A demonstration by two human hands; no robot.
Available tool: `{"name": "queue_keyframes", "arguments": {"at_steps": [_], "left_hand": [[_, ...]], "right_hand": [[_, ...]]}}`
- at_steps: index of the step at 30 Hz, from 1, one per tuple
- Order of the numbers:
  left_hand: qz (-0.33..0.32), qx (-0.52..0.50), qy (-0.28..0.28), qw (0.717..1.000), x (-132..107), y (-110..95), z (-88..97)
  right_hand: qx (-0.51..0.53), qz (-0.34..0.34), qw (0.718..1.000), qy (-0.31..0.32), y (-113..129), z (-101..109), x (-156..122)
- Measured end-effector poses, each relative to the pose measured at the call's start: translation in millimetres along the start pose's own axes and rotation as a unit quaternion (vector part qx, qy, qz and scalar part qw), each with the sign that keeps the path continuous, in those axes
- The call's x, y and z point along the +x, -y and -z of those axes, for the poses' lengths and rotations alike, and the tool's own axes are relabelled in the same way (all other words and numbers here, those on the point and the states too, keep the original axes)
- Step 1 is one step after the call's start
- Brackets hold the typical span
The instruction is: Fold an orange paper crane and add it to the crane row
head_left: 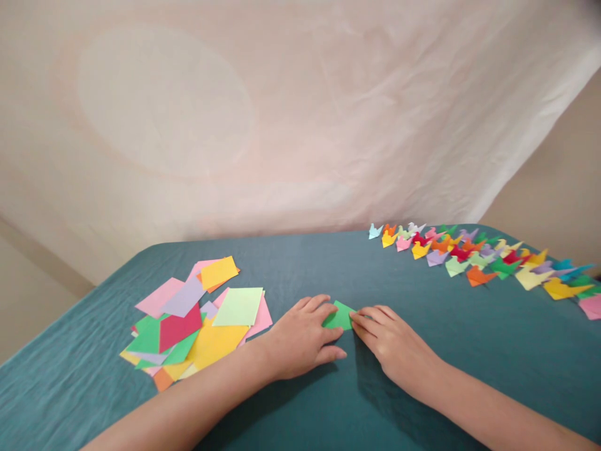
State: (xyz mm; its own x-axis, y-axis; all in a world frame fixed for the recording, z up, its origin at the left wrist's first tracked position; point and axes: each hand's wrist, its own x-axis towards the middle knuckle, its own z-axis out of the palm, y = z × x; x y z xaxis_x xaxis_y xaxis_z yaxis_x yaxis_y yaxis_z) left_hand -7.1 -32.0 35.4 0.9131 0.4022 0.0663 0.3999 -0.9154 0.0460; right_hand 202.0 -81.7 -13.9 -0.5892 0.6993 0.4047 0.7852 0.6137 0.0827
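Note:
A small green piece of paper [342,315], seemingly folded, lies on the cloth-covered table between my two hands. My left hand [307,335] rests over its left part with the fingers spread, pressing it down. At the right corner, my right hand [389,332] pinches the paper between thumb and fingertips. Part of the paper is hidden under the left fingers.
To the left lies a loose pile of coloured paper squares [220,344]. Rows of small folded paper birds [479,275] in many colours stand along the right and back right of the dark teal tablecloth [291,269]. A pale cloth [282,125] hangs behind.

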Motion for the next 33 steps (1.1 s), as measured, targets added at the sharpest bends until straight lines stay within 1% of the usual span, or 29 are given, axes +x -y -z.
{"name": "queue_keyframes", "arguments": {"at_steps": [9,16,20,23,25,28,31,33], "left_hand": [[0.021,-0.003,0.013,1.000,-6.8,-3.7,10.0],[0.042,0.005,0.038,0.998,-10.7,-6.5,15.5],[0.055,0.018,0.064,0.996,-13.2,-9.5,19.0],[0.045,0.015,0.079,0.996,-15.9,-7.7,21.9],[0.030,-0.011,0.086,0.996,-17.3,-1.8,24.3],[0.019,-0.096,0.085,0.992,-16.2,13.2,26.8],[0.015,-0.186,0.054,0.981,-10.0,27.9,22.6],[0.045,-0.225,0.026,0.973,-4.4,32.9,13.8]], "right_hand": [[-0.011,0.005,1.000,-0.005,-0.5,0.1,0.8],[-0.014,0.010,1.000,-0.002,-1.2,0.7,0.3],[-0.010,0.011,1.000,-0.004,-1.7,0.4,0.2],[-0.011,0.010,1.000,-0.006,-2.0,-0.8,-0.5],[-0.013,0.009,1.000,-0.003,-2.2,-1.5,-1.1],[-0.020,0.014,1.000,0.001,-2.4,-1.6,-1.5],[-0.022,0.018,1.000,-0.004,-2.3,-1.7,-1.5],[-0.012,0.015,1.000,-0.015,-2.4,-2.3,-2.0]]}}
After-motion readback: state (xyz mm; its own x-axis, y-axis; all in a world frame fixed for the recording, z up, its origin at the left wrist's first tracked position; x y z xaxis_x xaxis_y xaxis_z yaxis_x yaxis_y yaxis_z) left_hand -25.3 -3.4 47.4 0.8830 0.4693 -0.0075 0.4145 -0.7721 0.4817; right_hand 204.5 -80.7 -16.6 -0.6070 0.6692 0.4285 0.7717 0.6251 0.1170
